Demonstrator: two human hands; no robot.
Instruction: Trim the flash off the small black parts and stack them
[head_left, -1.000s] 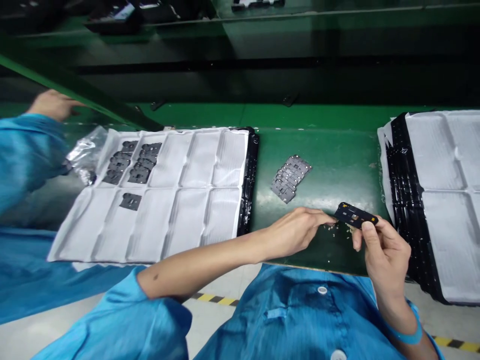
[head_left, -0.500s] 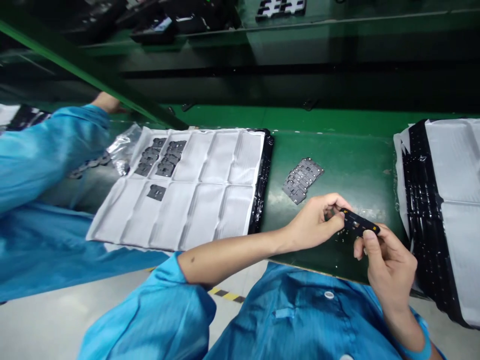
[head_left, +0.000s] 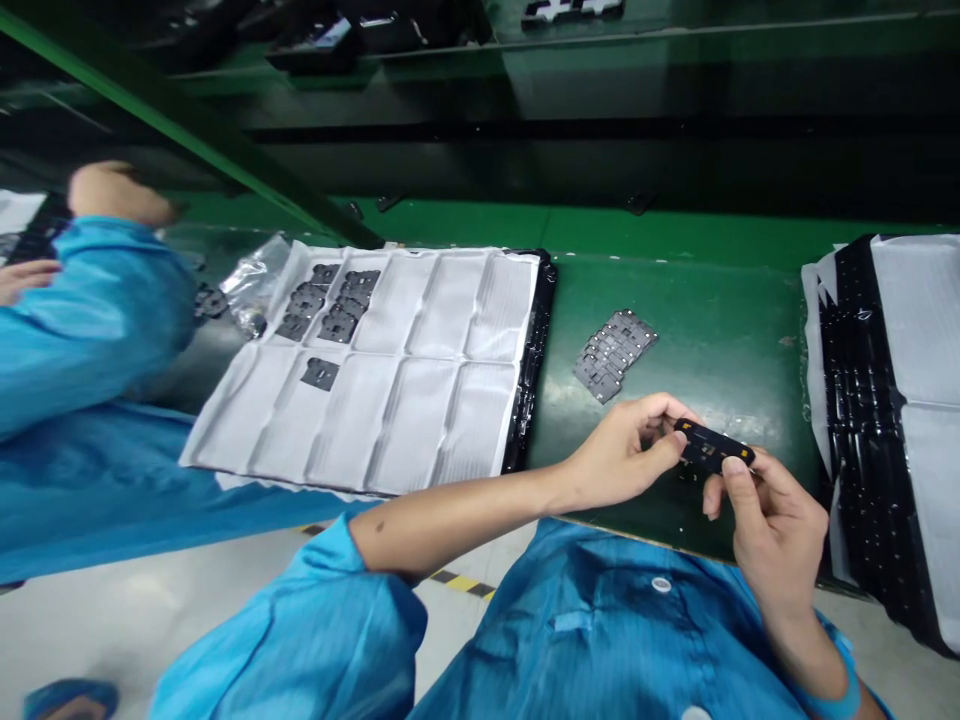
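A small flat black part (head_left: 712, 446) with tiny gold spots is held over the front of the green bench (head_left: 705, 330). My right hand (head_left: 772, 520) pinches its right end between thumb and fingers. My left hand (head_left: 626, 450) is curled around its left end, fingertips on it. Just behind my hands lies a fanned stack of grey flat parts (head_left: 615, 355).
A black tray lined with white foam (head_left: 420, 380) lies to the left, with a few grey parts (head_left: 334, 310) in its far-left pockets. A stack of black trays (head_left: 885, 420) stands at the right. A person in a blue sleeve (head_left: 90, 310) works at the left, beside a plastic bag (head_left: 251, 285).
My left hand has come up from the bench onto the left end of the black part. The person at the left has moved an arm. The view has shifted slightly.
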